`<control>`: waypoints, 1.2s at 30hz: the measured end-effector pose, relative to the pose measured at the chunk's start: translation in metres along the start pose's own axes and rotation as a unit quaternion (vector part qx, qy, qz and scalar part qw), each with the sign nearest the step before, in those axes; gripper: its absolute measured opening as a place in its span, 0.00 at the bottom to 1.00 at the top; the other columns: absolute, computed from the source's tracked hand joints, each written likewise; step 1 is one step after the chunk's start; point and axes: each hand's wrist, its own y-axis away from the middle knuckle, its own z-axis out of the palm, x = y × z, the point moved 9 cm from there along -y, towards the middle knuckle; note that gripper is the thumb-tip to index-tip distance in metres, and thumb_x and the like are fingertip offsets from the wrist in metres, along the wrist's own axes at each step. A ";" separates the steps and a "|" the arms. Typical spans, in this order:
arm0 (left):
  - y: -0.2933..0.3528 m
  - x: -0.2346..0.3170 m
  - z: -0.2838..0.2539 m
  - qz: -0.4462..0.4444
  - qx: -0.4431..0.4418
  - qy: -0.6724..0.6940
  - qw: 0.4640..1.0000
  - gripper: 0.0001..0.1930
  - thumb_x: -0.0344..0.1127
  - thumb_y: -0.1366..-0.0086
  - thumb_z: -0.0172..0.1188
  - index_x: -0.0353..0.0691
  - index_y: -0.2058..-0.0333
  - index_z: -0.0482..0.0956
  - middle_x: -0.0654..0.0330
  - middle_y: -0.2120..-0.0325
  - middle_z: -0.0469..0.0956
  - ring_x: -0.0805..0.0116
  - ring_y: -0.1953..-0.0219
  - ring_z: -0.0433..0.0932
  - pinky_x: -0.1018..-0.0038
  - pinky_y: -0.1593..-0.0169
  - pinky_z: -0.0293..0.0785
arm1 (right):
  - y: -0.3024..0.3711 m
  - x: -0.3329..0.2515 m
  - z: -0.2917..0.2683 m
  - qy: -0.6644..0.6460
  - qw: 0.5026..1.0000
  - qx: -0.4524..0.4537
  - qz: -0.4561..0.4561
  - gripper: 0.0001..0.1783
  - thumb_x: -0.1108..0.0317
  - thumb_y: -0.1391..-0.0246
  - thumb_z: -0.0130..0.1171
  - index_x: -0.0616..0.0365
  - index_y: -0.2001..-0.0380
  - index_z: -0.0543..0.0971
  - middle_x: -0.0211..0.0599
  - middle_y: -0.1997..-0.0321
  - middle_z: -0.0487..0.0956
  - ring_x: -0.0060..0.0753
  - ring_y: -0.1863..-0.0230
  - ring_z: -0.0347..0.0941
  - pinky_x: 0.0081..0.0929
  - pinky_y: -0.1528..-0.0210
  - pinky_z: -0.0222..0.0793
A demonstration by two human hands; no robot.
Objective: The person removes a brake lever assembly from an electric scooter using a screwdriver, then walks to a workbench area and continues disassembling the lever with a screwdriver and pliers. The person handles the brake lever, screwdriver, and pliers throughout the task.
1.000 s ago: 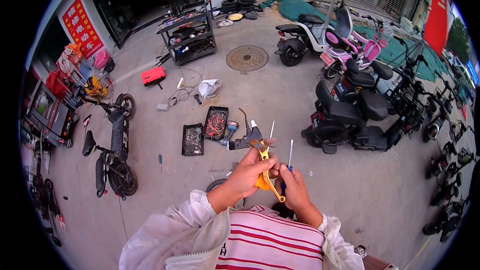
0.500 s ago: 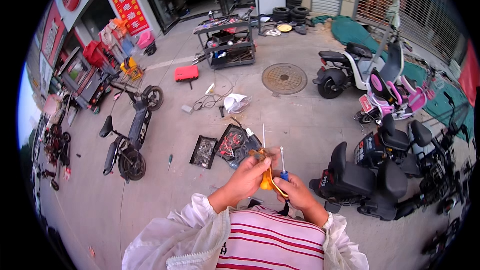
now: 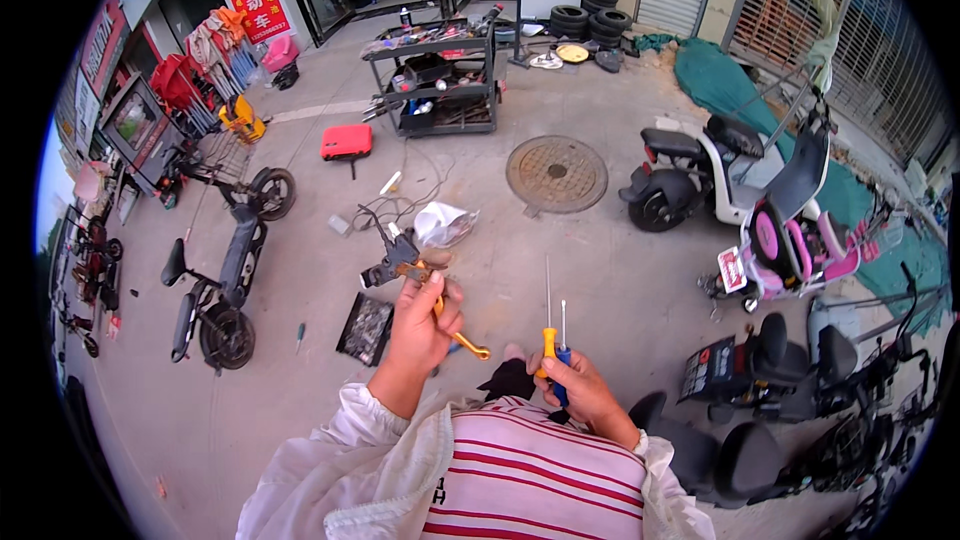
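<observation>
My left hand (image 3: 420, 325) is closed around a gold brake lever (image 3: 474, 347), whose curved end sticks out toward the right. A black housing (image 3: 378, 268) with a thin dark stub is at the far side of that hand and looks joined to the lever. My right hand (image 3: 583, 387) grips two screwdrivers together, tips pointing up and away: a yellow-handled screwdriver (image 3: 549, 340) with a long shaft and a blue-handled screwdriver (image 3: 563, 365) with a shorter one. The hands are apart.
A black tray of small parts (image 3: 366, 328) lies beyond my left wrist. Farther off are a white bag (image 3: 442, 224), a red case (image 3: 346, 141) and a tool cart (image 3: 435, 90). A small screwdriver (image 3: 300, 337) rests on the ground. Scooters (image 3: 690, 180) stand on both sides.
My hands have come apart: the left moved left and up with the brake lever, no longer touching the right. The yellow screwdriver now sits beside the blue one in my right hand.
</observation>
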 end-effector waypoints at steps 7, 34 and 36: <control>-0.195 -0.006 0.008 -0.116 0.013 -0.065 0.991 0.20 0.33 0.31 0.53 0.47 0.41 0.66 0.62 0.72 0.71 0.80 0.81 0.62 0.81 0.76 0.61 | -0.152 -0.136 -0.046 -0.046 0.998 -0.038 -0.032 0.19 0.62 0.39 0.50 0.64 0.51 0.74 0.30 0.72 0.72 0.17 0.77 0.62 0.15 0.78 0.59; -0.700 0.146 -0.091 0.072 0.062 0.199 0.975 0.24 0.44 0.26 0.44 0.39 0.37 0.60 0.60 0.67 0.65 0.79 0.79 0.60 0.85 0.82 0.55 | -0.807 -0.451 -0.258 0.076 0.995 -0.006 0.069 0.17 0.68 0.43 0.51 0.59 0.51 0.73 0.33 0.66 0.76 0.20 0.77 0.65 0.19 0.82 0.62; -0.728 0.156 -0.110 0.087 0.041 0.226 0.969 0.24 0.45 0.26 0.44 0.39 0.38 0.60 0.59 0.67 0.65 0.79 0.79 0.60 0.85 0.83 0.55 | -0.859 -0.454 -0.231 0.086 0.992 -0.025 0.094 0.16 0.68 0.43 0.51 0.59 0.52 0.74 0.33 0.66 0.76 0.20 0.77 0.65 0.19 0.81 0.63</control>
